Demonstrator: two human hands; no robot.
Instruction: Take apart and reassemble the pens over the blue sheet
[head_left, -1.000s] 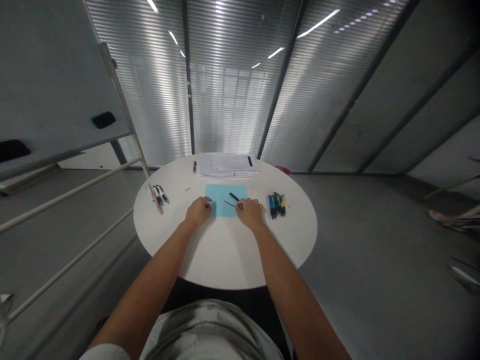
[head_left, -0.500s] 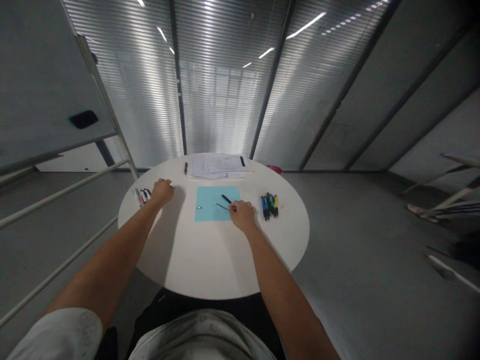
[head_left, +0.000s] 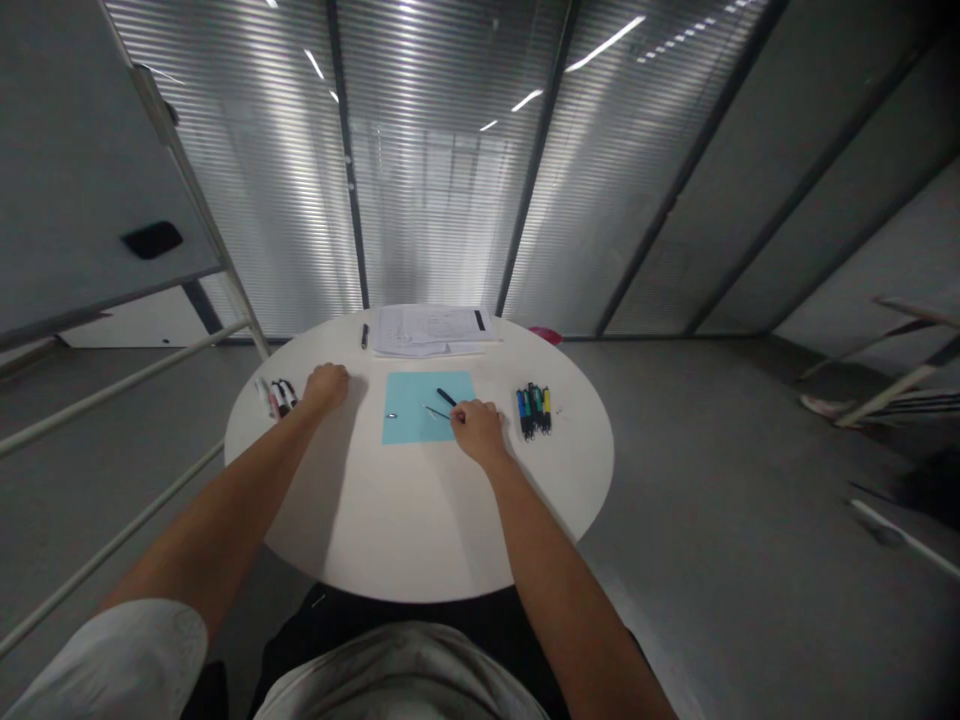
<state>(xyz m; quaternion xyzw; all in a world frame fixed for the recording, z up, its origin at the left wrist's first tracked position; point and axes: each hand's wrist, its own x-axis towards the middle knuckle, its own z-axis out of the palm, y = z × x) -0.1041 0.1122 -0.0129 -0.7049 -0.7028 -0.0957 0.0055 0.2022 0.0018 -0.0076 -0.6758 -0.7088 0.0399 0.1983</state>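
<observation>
On the round white table [head_left: 390, 520] lies a light blue sheet [head_left: 405, 430]. My right hand [head_left: 478, 428] is at the sheet's right edge, its fingers closed on a thin pen part [head_left: 437, 412] that points left over the sheet. Just above it lies a black pen piece [head_left: 445, 396]. A small metallic piece [head_left: 391, 416] rests near the sheet's left edge. My left hand [head_left: 326, 387] is on the table left of the sheet, its fingers curled together; whether they hold anything is hidden. Beside it are several white-bodied pens [head_left: 277, 397].
Several dark pens with blue, green and yellow parts [head_left: 533, 411] lie right of my right hand. Papers [head_left: 427, 332] and a black pen [head_left: 364, 336] are at the table's far edge. A whiteboard frame [head_left: 187, 180] stands at the left.
My left hand has moved slightly right, away from the white-bodied pens. The whole view has shifted a little. My right hand keeps its hold on the thin part.
</observation>
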